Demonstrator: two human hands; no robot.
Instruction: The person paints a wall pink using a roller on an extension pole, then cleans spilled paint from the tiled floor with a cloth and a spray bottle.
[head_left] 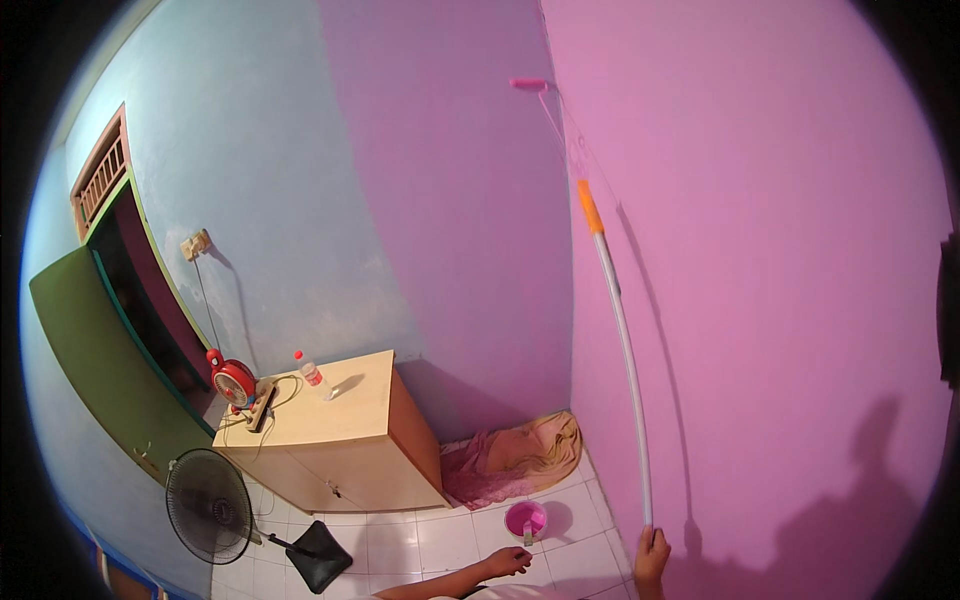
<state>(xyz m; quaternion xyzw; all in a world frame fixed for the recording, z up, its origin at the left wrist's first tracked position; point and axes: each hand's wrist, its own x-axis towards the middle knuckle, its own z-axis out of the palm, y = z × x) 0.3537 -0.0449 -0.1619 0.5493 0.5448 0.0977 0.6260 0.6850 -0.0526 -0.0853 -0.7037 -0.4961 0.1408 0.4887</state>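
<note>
At the near right, the right hand (pixel 651 553) is shown closed around the lower end of a long white pole (pixel 627 370), which rises along the pink wall (pixel 780 300) to an orange collar (pixel 590 212). Beyond the collar, a thin frame leads to a pink paint roller (pixel 529 84) laid against the wall high in the far corner; the frame is too faint to be traced clearly. The grip of the left hand (pixel 508 562) is seen loosely curled beside a small pink bucket (pixel 526 520) on the white tiled floor (pixel 440 545); whether anything is held cannot be told. Pink paint is seen in the bucket, and a short handle stands at its near rim. Both forearms are cut off by the lower edge. A crumpled pink and tan cloth (pixel 520 455) is heaped in the far corner. To the left, a pale wooden cabinet (pixel 335 430) carries a clear bottle with a red cap (pixel 312 374), a small red fan (pixel 233 380) and a power strip with tangled cords. A black standing fan (pixel 208 505) is tilted at the near left, before a green door (pixel 95 350). A dark object at the right rim cannot be identified.
</note>
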